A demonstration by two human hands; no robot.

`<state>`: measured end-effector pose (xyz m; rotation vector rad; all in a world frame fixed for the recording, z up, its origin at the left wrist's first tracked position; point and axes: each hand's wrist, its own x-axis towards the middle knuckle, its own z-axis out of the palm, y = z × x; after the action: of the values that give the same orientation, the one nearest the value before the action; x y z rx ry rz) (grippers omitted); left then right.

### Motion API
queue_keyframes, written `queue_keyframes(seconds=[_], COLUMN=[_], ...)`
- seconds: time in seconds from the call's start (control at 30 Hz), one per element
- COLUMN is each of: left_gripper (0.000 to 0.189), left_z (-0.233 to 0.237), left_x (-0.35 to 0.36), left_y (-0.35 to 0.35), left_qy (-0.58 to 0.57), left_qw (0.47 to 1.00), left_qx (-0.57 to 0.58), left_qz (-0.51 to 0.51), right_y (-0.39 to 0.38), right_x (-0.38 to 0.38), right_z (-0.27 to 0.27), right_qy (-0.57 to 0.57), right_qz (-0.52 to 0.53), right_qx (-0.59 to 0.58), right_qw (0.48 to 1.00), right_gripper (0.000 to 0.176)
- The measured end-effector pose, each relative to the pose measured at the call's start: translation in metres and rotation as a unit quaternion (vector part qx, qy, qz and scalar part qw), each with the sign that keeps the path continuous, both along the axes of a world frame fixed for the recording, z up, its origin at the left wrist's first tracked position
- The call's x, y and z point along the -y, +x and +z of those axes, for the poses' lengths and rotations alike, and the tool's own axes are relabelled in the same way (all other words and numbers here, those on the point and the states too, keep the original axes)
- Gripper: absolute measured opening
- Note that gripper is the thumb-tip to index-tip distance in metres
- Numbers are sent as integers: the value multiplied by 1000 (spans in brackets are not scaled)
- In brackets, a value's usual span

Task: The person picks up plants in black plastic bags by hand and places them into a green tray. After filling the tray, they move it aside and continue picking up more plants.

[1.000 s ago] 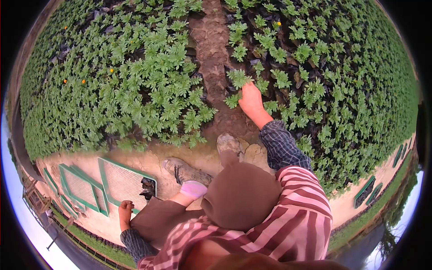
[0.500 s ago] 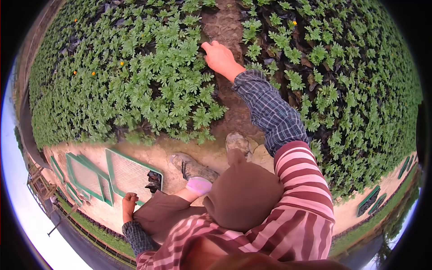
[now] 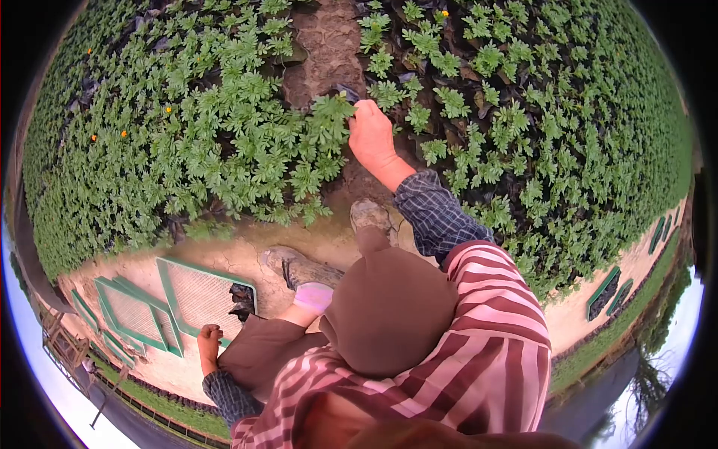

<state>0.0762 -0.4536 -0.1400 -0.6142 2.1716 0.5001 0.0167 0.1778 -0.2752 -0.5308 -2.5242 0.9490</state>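
Observation:
My right hand [image 3: 372,136] is closed on a leafy green seedling [image 3: 330,118], held over the dirt gap between two plant beds. Part of a dark plastic bag shows beside the plant, near my fingertips. My left hand [image 3: 210,346] is at the lower left with its fingers curled, beside my left knee and close to a green-framed mesh tray [image 3: 202,288]. Whether anything lies inside those fingers is too small to tell. Black plastic bags [image 3: 241,301] sit at the right end of that tray.
Dense seedlings [image 3: 217,150] fill the left bed and more [image 3: 553,172] the right one. More green trays [image 3: 131,307] lie on the sandy ground at the left. A dark-filled tray [image 3: 603,292] lies far right. My boots [image 3: 299,271] stand at the bed's edge.
My right hand has drawn back toward my body and now has a seedling in its grip, lifted off the left bed. The whole view has shifted slightly. My left hand stays near the tray.

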Motion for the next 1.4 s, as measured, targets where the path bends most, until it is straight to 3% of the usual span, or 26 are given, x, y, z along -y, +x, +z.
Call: queue_keyframes(seconds=[0.23,0.4,0.47,0.57,0.63,0.77,0.83,0.93,1.0,1.07,1.1,1.17,1.4], left_gripper=[13,13,13,13,14,15,14,14,15,16,16,16,16], left_z=[-7,-5,-5,-4,-3,-5,-3,-1,0,0,-1,-6,-4], left_x=[8,7,8,7,4,4,2,-2,-2,-1,0,4,-7], left_y=[5,6,7,7,6,3,2,3,6,7,7,6,1], left_qy=[17,23,21,19,15,13,15,6,7,4,4,2,41], left_qw=[1000,1000,999,1000,1000,1000,1000,1000,1000,1000,1000,1000,999], left_qx=[-6,-16,-20,-18,-15,-14,-16,-15,-21,-21,-20,-18,-26], left_qz=[1,9,13,7,9,4,5,5,15,15,12,5,-21], right_y=[112,123,114,90,66,17,-1,-15,-19,-18,-15,-11,56], right_x=[1,-21,-26,-18,-11,12,25,34,35,35,36,33,34], right_z=[4,-9,-5,27,44,36,24,-9,-27,-39,-42,-46,39], right_qy=[-57,-7,32,98,118,-19,65,75,50,117,118,60,47], right_qz=[37,38,13,47,68,153,237,271,277,309,309,260,222], right_qx=[152,235,333,319,120,146,237,333,324,341,339,235,172], right_qw=[986,971,942,942,983,977,940,900,903,880,881,935,959], right_gripper=[19,17,20,24,27,26,25,25,24,24,24,22,17])
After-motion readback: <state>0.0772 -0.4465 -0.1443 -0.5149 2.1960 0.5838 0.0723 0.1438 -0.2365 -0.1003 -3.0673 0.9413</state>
